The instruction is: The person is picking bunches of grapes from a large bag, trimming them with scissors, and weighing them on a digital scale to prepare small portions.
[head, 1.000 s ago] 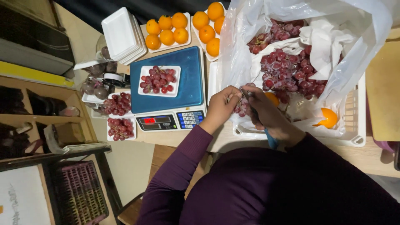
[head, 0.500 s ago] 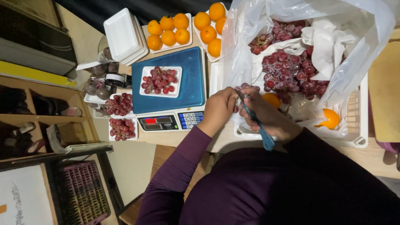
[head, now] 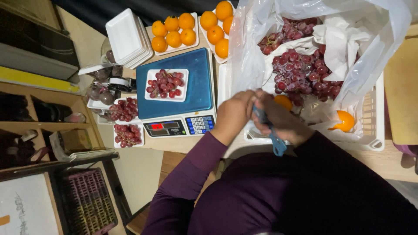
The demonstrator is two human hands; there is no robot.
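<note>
While both hands are meeting just in front of the white plastic crate (head: pixel 370 126), the right hand (head: pixel 278 119) is closing around the blue-handled scissors (head: pixel 273 138), whose handle is sticking out below the fist toward the person's purple sleeve; the blades are hidden between the two hands, so whether they are parted cannot be told. The left hand (head: pixel 234 114) is curling its fingers shut against the right hand, pinching something small that cannot be made out; the two hands are touching at the fingertips.

Just beyond the knuckles, bunches of red grapes (head: pixel 305 72) are lying in a clear plastic bag (head: pixel 257 39) with white paper inside the crate; one orange (head: pixel 284 102) is showing right behind the right hand, and another orange (head: pixel 346 121) is sitting near the crate's right wall.

To the left of the hands, a blue weighing scale (head: pixel 196 93) is standing on the wooden counter, and a white foam tray of grapes (head: pixel 166 84) is resting on its platform; two more filled grape trays (head: pixel 125 122) are sitting beside the scale's left edge. Beyond the scale, a stack of empty foam trays (head: pixel 126 39) is leaning next to trays of oranges (head: pixel 174 32).
</note>
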